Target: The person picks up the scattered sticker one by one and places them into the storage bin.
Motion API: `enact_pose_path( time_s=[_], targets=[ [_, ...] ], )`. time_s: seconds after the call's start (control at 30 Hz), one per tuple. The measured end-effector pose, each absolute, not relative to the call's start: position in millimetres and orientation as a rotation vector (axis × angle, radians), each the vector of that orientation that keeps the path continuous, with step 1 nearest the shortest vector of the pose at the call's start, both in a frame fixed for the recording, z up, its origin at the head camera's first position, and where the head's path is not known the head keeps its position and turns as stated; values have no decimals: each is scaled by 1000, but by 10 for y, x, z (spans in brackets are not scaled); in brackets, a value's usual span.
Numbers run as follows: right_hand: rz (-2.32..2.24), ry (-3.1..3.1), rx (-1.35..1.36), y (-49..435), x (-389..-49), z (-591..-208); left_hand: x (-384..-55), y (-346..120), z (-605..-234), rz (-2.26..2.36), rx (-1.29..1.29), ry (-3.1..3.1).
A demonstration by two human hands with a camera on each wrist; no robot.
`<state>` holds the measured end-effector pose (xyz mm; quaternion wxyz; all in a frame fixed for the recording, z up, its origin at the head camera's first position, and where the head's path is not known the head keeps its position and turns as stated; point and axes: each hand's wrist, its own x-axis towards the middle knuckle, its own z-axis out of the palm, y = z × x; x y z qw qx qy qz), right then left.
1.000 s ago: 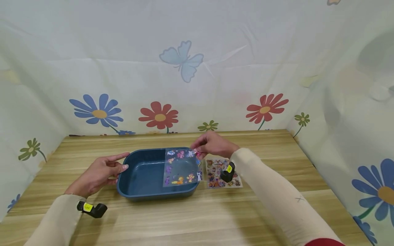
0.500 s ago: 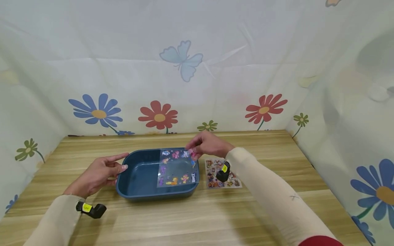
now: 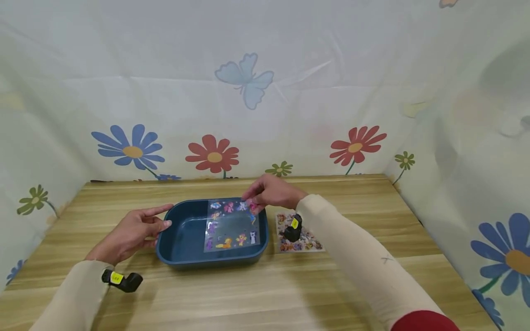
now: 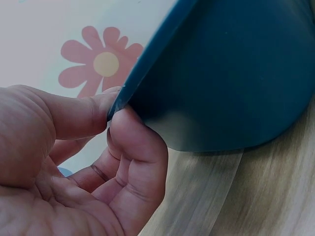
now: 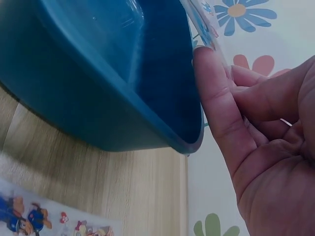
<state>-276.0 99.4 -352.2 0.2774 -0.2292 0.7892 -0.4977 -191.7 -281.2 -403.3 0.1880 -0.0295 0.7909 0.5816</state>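
A blue rectangular basin [image 3: 186, 250] with rounded corners stands on the wooden table. My left hand [image 3: 134, 232] pinches its left rim between thumb and fingers, as the left wrist view shows close up. Over the basin's right half lies a clear sticker sheet [image 3: 232, 225] printed with small colourful ponies. My right hand [image 3: 273, 192] pinches that sheet by its upper right corner, above the basin's far right rim. In the right wrist view the sheet's edge [image 5: 204, 22] runs between the thumb and fingers.
A second sticker sheet [image 3: 302, 243], crowded with cartoon figures, lies flat on the table [image 3: 265, 299] right of the basin, partly under the right wrist camera [image 3: 293, 230]. A flower-printed curtain [image 3: 290, 115] encloses the table's back and sides.
My right hand has moved left, carrying the pony sticker sheet from across the basin's right rim to further over the basin. The left hand keeps its grip on the rim.
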Motion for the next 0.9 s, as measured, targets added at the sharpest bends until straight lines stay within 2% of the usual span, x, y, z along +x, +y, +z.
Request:
enact_pose_path(
  time_s=[0.9],
  targets=[
    [-1319, 2118, -625, 775, -2820, -3489, -1928, -2813, -4019, 1616, -123, 2220]
  ],
)
